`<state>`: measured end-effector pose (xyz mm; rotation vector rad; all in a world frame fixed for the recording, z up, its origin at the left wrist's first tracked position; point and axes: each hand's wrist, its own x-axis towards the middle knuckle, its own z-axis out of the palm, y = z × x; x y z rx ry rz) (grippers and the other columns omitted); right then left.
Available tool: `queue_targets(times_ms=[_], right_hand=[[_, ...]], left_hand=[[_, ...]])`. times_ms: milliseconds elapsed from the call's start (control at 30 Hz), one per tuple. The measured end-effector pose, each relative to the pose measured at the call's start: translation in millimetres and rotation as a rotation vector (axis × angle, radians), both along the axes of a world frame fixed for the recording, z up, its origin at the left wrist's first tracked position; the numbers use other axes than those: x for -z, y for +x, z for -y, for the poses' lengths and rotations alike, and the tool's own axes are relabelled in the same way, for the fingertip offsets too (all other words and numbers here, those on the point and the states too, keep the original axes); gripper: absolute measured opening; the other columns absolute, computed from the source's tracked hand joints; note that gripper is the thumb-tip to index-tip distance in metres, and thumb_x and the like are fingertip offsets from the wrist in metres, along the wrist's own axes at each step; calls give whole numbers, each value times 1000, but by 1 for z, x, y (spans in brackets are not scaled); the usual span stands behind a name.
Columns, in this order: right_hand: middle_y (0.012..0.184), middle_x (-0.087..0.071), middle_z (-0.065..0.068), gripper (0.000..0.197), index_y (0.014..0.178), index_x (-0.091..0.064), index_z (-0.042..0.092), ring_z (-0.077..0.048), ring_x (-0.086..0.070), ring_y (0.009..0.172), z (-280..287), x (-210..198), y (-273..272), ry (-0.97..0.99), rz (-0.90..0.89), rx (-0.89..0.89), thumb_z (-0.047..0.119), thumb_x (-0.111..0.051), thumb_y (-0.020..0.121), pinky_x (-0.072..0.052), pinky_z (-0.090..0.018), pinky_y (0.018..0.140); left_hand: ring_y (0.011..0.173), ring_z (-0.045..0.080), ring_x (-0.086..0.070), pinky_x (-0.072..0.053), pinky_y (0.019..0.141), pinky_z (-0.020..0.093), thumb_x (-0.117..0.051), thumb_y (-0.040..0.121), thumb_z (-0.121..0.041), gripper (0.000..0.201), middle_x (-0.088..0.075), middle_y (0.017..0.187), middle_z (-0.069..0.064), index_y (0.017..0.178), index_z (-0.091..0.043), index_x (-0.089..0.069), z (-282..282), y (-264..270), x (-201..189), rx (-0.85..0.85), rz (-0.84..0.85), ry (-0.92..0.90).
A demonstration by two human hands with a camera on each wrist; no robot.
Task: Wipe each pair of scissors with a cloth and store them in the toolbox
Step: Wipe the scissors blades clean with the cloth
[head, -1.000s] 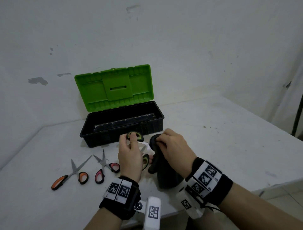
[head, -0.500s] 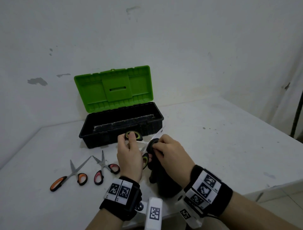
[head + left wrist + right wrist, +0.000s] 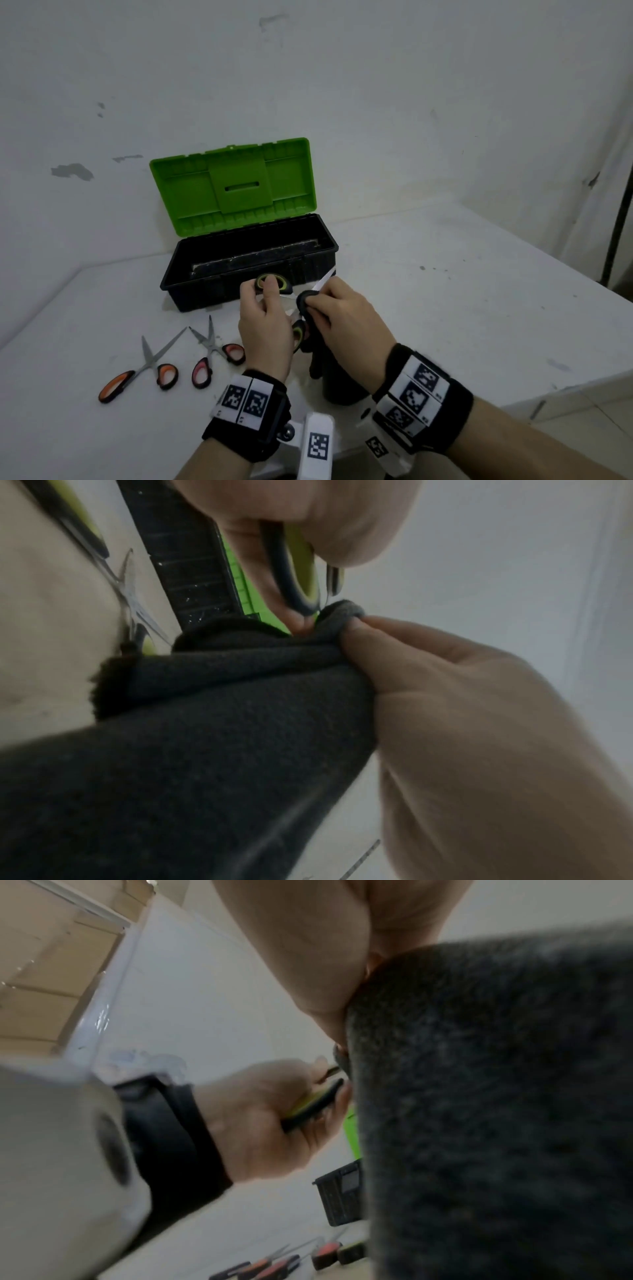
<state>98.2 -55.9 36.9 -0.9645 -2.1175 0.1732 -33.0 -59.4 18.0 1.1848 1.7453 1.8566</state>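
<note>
My left hand (image 3: 265, 318) grips the green-and-black scissors (image 3: 272, 281) by their handle loops (image 3: 301, 569), just in front of the toolbox. My right hand (image 3: 346, 315) pinches a dark grey cloth (image 3: 310, 301) around one blade; the bare blade tip (image 3: 324, 279) sticks out beyond the cloth. The cloth (image 3: 205, 737) hangs down to the table (image 3: 462, 291) and fills the right wrist view (image 3: 496, 1110). The black toolbox (image 3: 191, 287) stands open behind, with its green lid (image 3: 233, 188) up and nothing visible inside.
Two more pairs lie spread open on the table at the left: orange-handled scissors (image 3: 144, 370) and pink-handled scissors (image 3: 215, 356). The table's front edge runs close to my wrists. A wall stands behind the toolbox.
My right hand has slid the cloth along the blade toward its tip, and the blade tip now shows past the cloth. Both hands have risen slightly toward the toolbox.
</note>
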Motion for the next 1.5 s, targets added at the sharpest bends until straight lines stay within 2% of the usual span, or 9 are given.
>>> queue_targets(times_ms=[267,500,700,867,967,1067,1133,1333,1500], right_hand=[[85,-55,-6,18,89,-73,5,-25,-57,70,-21,5,9,-63,-88,122,15,-59,95,-51,-40,64],[85,-54,-3,22,100,-77,13,-21,-53,78,-44,-3,35,-185,-61,263,19,-57,97,-32,-24,67],[82,-54,3,16,100,-76,12,-13,-46,72,-43,-10,54,-150,-130,314,16,-62,94,-33,-1,71],[90,-62,-2,17,102,-74,11,-17,-53,82,-54,-3,68,-198,-75,373,17,-59,95,-30,-17,72],[94,-71,-9,17,98,-75,8,-22,-60,86,-67,2,76,-239,-47,415,14,-59,94,-36,-24,75],[95,-74,-11,18,99,-75,7,-28,-65,92,-85,9,81,-288,-15,444,15,-60,93,-43,-27,78],[99,-72,-12,19,103,-73,7,-30,-65,95,-96,14,81,-326,-8,463,17,-60,93,-46,-30,81],[112,-64,-4,32,121,-62,14,-27,-60,108,-110,30,73,-451,87,401,30,-60,94,-43,-38,97],[89,-69,6,24,93,-72,21,-17,-63,88,-84,26,71,-467,42,326,39,-57,95,-47,-26,74]], left_hand=[[54,46,-59,-52,47,63,-43,93,-64,36,-59,63,11,89,-30,-51,5,0,0,70,50,-35],[46,17,-44,-46,49,46,-42,103,-48,29,-48,55,-5,88,-26,-51,11,0,-1,34,32,-54],[57,31,-54,-56,61,62,-41,93,-62,32,-53,65,5,89,-34,-55,7,-13,2,-23,163,-118],[54,30,-62,-58,60,63,-44,98,-54,28,-52,71,8,93,-28,-55,6,-8,0,27,276,-117],[46,24,-65,-61,55,46,-41,104,-45,29,-50,71,7,102,-19,-53,3,-3,-2,61,316,-119],[34,11,-55,-59,58,47,-38,106,-41,30,-47,64,-1,105,-14,-52,2,1,-7,55,324,-115],[29,6,-47,-53,45,32,-36,106,-37,30,-41,60,-2,104,-11,-51,-4,2,-7,39,322,-111],[43,21,-64,-56,47,33,-30,108,-35,31,-52,57,4,107,-9,-47,-25,6,-7,50,420,-96],[47,22,-64,-56,49,33,-27,109,-35,30,-57,57,-1,112,-10,-44,-36,18,-12,79,539,-43]])
